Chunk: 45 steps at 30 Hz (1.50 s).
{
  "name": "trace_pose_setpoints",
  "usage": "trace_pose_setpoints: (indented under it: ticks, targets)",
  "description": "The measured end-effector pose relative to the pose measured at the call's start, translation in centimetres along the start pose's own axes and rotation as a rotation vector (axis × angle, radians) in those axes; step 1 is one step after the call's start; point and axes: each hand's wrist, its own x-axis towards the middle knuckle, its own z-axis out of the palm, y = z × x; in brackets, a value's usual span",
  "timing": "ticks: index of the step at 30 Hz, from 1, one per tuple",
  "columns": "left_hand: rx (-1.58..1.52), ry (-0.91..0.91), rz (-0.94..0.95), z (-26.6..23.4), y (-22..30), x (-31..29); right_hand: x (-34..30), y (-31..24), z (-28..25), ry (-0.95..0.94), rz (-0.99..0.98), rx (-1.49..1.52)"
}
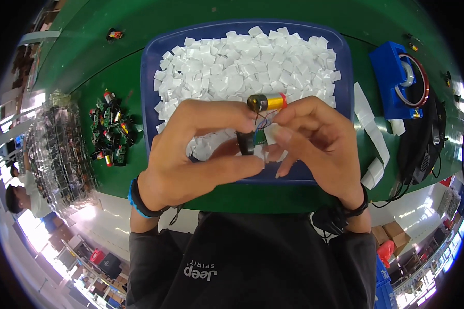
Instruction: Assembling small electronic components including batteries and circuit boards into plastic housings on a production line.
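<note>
Closest to you is your dark shirt, with a blue-and-black band around your left wrist. Your left hand has thumb and forefinger closed around a black round part over the near half of the blue tray. Your right hand is curled in from the other side, its fingertips at the thin wires and the green board (I cannot tell exactly what they pinch). Just beyond your fingertips sits the gold cylinder with its red end rightward. White squares heap the tray. A pile of similar assemblies lies left of it; a white strip curls to its right, near a blue tape dispenser.
</note>
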Motion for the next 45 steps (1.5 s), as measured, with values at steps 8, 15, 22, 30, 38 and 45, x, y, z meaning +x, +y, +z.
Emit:
trace_pose_setpoints:
  ticks: [8,15,22,30,38,45]
  targets:
    - [-0.818,-0.077,-0.719,-1.2,0.1,0.7,-0.5,0.3,0.3,0.144,-0.074,-0.149]
    - [-0.540,-0.124,-0.657,0.0,0.3,0.8,0.1,0.8,-0.1,0.095,-0.235,-0.550]
    - [-0.661,-0.101,-0.723,-1.0,-0.3,1.3,-0.1,-0.1,-0.5,0.065,-0.367,-0.483]
    - [-0.444,-0.161,-0.579,-1.1,-0.4,1.5,1.2,-2.1,-0.5,0.059,-0.669,-0.980]
    - [-0.257,-0.267,-0.640,-0.4,0.9,2.0,0.4,-0.3,-0.4,0.059,-0.594,-0.812]
    - [-0.881,-0.222,-0.711,-0.4,-1.8,2.2,0.9,0.0,-0.8,0.000,-0.882,-0.979]
